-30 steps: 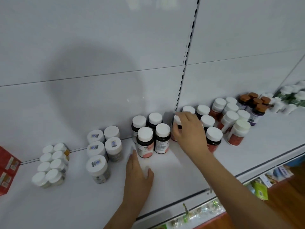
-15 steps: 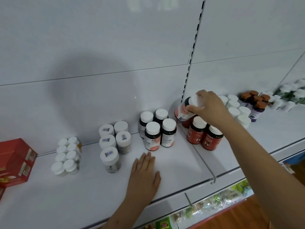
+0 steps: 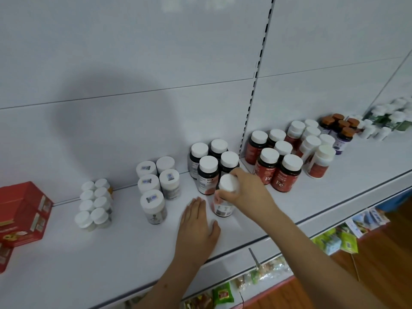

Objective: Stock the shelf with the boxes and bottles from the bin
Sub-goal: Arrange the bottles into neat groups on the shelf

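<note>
1. Right now the right hand (image 3: 247, 192) grips a dark white-capped bottle with a pale pink label (image 3: 224, 200), fingers curled round its cap and neck.
2. That bottle stands on the white metal shelf (image 3: 111, 253), tilted slightly, just in front of a cluster of four matching dark white-capped bottles (image 3: 211, 166).
3. Left hand (image 3: 197, 228) lies flat on the shelf, palm down, fingers straight, holding nothing; its fingertips sit just beside the held bottle's base.
4. Left of the cluster: five grey white-lidded jars with small stickers on top (image 3: 156, 186), then a block of small white-capped bottles (image 3: 94, 201).
5. Far left: stacked red cardboard boxes (image 3: 22, 215) at the shelf end.
6. Right of the slotted upright: red-labelled dark bottles marked "Fe" (image 3: 276, 170), then white bottles with red labels (image 3: 316, 152), brown-capped purple bottles (image 3: 340, 132), and green-labelled white bottles (image 3: 392, 119), blurred.
7. Lower tier below the shelf edge holds colourful packets (image 3: 334, 241).
</note>
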`<state>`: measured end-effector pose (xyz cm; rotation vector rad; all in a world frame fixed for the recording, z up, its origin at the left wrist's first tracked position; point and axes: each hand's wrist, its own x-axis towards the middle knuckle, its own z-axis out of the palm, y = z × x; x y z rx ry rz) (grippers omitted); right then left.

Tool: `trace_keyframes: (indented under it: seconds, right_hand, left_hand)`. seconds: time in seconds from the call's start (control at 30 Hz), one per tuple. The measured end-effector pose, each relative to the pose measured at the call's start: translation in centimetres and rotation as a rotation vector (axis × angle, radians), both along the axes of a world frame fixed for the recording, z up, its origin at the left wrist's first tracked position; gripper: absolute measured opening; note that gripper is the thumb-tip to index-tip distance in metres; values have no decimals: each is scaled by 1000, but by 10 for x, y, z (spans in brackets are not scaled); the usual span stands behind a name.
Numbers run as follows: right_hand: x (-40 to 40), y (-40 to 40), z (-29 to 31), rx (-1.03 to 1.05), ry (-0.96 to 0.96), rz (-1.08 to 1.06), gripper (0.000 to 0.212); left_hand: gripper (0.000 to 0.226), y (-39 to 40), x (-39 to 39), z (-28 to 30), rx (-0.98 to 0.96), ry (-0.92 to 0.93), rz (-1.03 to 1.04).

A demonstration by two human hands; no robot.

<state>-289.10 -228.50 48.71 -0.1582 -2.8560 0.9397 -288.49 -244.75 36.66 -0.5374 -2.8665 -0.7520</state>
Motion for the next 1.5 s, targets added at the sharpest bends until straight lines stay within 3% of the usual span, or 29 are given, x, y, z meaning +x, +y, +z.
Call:
trace_keyframes:
  seconds: [0.1, 0.2, 0.47, 0.57, 0.63, 0.73, 0.87, 0.97, 1.07, 1.23, 1.33, 1.4, 1.5]
  right_hand:
    - [4, -14, -19, -152, 27, 36, 45]
    - [14, -11, -35, -268, -7, 14, 60]
    - [8, -17, -48, -298, 39, -36, 42]
    - [9, -16, -52, -296, 15, -44, 52]
    - [20, -7, -56, -258, -2, -70, 65]
    - [46, 19, -54, -222, 63, -174, 60]
    - [67, 68, -46, -226, 245, -344, 41]
    - [61, 100, -39, -236, 337, -455, 37]
    - [43, 129, -37, -308, 347, -518, 46]
    - [2, 168, -34, -557, 185, -432, 54]
    - [-25, 187, -41, -811, 34, -353, 48]
    - [-44, 198, -47, -1040, -40, -299, 37]
    - [-71, 213, -54, -1114, -69, -251, 29]
  left_hand:
    - [74, 0, 0, -2, 8, -5, 8]
    - [71, 0, -1, -3, -8, -1, 7]
    - [72, 1, 1, 0, 5, -8, 32]
    - [72, 1, 2, 1, 42, -45, 32]
    - [58, 0, 3, 4, 124, -30, 47]
    - [24, -6, 6, 12, 245, 103, 61]
    - [15, -1, 19, 16, 145, 215, -266]
    - [23, 22, 31, 24, 162, 105, -428]
    - [41, 62, 30, 37, 228, -30, -440]
    - [70, 147, -12, 40, 378, -179, -228]
    - [82, 189, -45, 34, 430, -195, -155]
    - [82, 204, -67, 30, 481, -200, -73]
    - [74, 214, -91, 28, 464, -182, 16]
